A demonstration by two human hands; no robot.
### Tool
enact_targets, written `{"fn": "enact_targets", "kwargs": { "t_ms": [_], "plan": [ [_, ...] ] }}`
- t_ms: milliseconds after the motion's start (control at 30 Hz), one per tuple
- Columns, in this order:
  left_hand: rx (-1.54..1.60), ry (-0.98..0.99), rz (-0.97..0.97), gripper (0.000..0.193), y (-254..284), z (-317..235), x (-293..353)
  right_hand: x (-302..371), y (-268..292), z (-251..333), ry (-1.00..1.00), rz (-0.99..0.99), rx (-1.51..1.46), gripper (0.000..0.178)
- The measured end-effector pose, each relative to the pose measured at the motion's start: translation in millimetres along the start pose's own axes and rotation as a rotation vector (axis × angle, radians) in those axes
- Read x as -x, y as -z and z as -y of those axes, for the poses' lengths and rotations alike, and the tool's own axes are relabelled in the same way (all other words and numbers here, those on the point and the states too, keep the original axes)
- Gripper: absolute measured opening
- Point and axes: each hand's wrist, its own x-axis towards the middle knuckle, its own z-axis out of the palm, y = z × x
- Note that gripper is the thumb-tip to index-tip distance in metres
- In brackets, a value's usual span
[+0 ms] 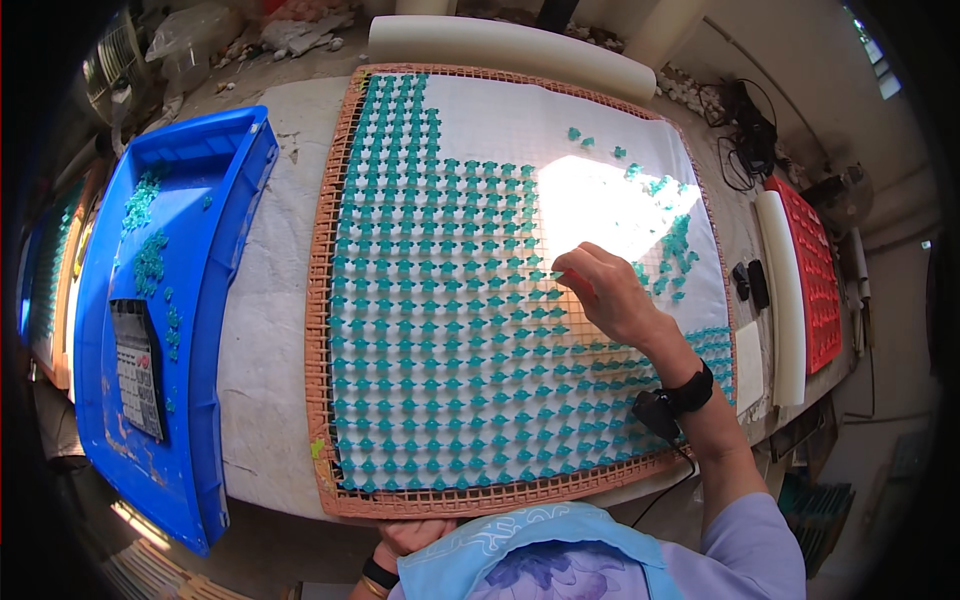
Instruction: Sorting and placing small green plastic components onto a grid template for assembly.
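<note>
Small teal translucent pieces (430, 327) lie in close rows on a white sheet, which covers a brown-edged mesh rack (318, 300). My right hand (605, 290) is over the middle of the sheet, at the right end of a row. Its thumb and forefinger are pinched together; whatever is between the fingertips is too small to make out. Loose teal pieces (675, 240) are scattered on the sheet beyond this hand. Below the rack's near edge, my left hand (418, 534) is curled closed, with its fingertips hidden.
A blue tray (205, 300) on the left holds teal pieces and a dark slotted plate (137, 365). Behind the rack lies a white roll (510, 48). To the right are another roll (780, 290) and a red panel (808, 275). A black device with a cable (655, 412) hangs at my right wrist.
</note>
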Motion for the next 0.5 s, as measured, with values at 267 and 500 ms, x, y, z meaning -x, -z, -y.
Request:
{"fn": "enact_targets", "kwargs": {
  "t_ms": [267, 500],
  "plan": [
    [-0.027, -0.001, -0.024, 0.01, 0.0, -0.1, -3.9, 1.2, -2.1, -0.7, 0.008, -0.002, 0.009, 0.014],
    [-0.037, -0.004, -0.022, 0.01, 3.5, -2.3, -6.4, 12.9, 16.3, -18.8, -0.086, -0.186, 0.065, 0.008]
  ]
}}
